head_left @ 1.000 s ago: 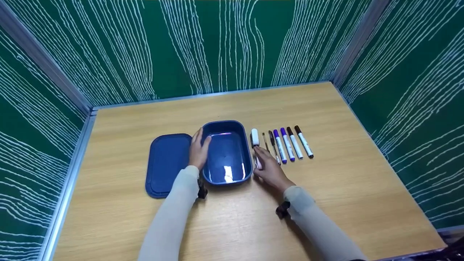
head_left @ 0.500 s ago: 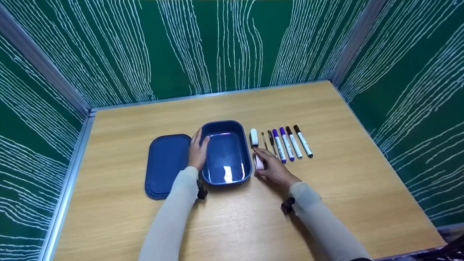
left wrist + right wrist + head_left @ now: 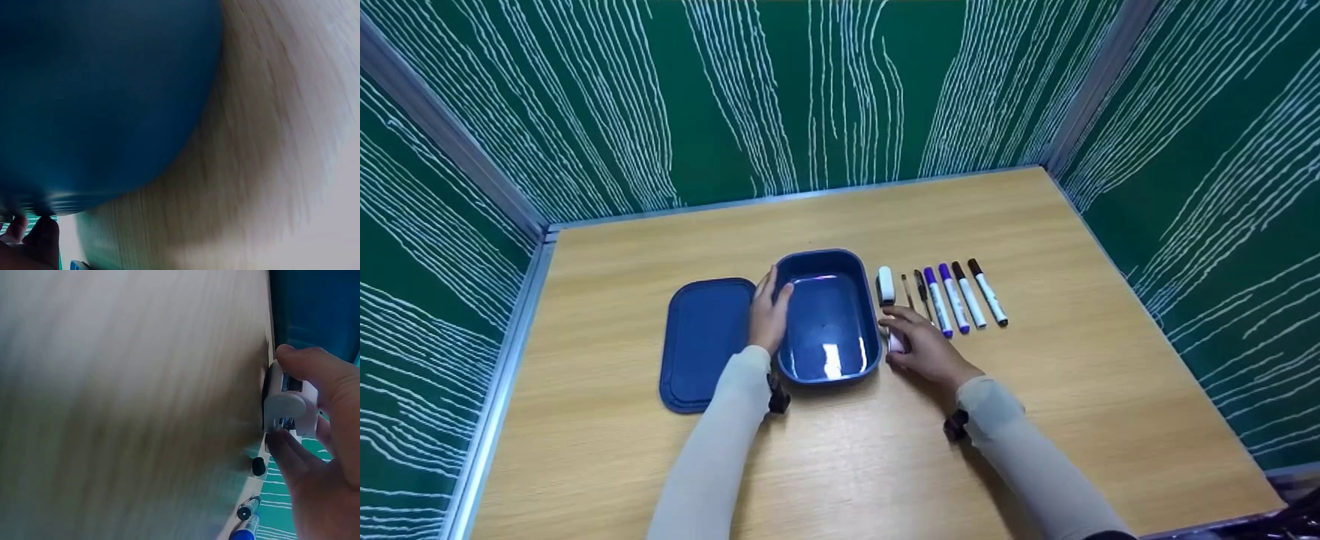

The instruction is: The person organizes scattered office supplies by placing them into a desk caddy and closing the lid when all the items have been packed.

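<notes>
- The space is enclosed by green walls (image 3: pixel 832 90) marked with wavy white lines; on a wooden table (image 3: pixel 600 300) a blue box (image 3: pixel 825 322) is set uncovered, with its blue lid (image 3: pixel 701 341) laid flat to its left;
- to the right of the box a row is formed by a white-topped block (image 3: pixel 886 282), two thin pens (image 3: pixel 922 286), two purple-capped markers (image 3: pixel 954 300) and two black-capped markers (image 3: pixel 988 292);
- the step in hand is judged to be the securing of a pale object (image 3: pixel 284 406), found just beside the box's right wall, on the near side of the block; its kind cannot be told for certain, nor whether it is clear of the table;
- by the right hand (image 3: pixel 926 349) the object is pinched, the thumb (image 3: pixel 298 363) being set on one side and the fingertips (image 3: pixel 284 447) on the other, parted only by its width;
- by the left hand (image 3: pixel 769 319) the box's left wall is touched, the fingers fairly straight and the thumb spread from them; nothing else is held there;
- for the next move a firm, even pinch seems called for, with the box kept steady and its rim not knocked
</notes>
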{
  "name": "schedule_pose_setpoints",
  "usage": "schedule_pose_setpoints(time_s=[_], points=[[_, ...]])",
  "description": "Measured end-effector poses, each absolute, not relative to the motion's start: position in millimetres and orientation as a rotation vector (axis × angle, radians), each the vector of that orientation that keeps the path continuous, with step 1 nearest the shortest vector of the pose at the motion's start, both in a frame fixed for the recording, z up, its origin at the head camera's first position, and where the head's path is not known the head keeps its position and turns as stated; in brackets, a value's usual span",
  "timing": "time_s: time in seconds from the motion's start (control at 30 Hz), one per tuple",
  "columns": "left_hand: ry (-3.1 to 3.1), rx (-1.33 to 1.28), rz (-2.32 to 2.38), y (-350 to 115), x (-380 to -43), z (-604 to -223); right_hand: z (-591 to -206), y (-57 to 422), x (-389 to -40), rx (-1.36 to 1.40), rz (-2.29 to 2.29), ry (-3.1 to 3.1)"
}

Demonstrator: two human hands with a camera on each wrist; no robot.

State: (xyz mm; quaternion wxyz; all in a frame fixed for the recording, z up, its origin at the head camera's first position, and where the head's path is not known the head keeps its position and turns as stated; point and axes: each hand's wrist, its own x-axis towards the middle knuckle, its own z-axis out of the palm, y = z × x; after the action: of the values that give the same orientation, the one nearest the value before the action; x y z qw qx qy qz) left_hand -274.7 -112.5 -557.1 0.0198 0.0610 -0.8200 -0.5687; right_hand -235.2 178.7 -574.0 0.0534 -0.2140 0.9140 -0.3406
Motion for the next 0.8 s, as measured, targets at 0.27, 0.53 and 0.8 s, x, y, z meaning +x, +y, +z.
schedule_pose_setpoints(time_s=[0.27, 0.53, 0.8], points=[[-2.558, 0.19, -1.74, -112.3, -274.2, -556.3, -569.8, 178.5, -235.7, -0.709, -0.849, 2.846], [-2.561, 0.19, -1.732, -112.1, -273.4, -555.8, -567.7, 182.7, -236.0, -0.834, -0.761, 2.864], [-2.573, 0.2, -1.723, -112.5, -274.7, -557.2, -567.9, 185.8, -236.7, -0.983, -0.75, 2.891]])
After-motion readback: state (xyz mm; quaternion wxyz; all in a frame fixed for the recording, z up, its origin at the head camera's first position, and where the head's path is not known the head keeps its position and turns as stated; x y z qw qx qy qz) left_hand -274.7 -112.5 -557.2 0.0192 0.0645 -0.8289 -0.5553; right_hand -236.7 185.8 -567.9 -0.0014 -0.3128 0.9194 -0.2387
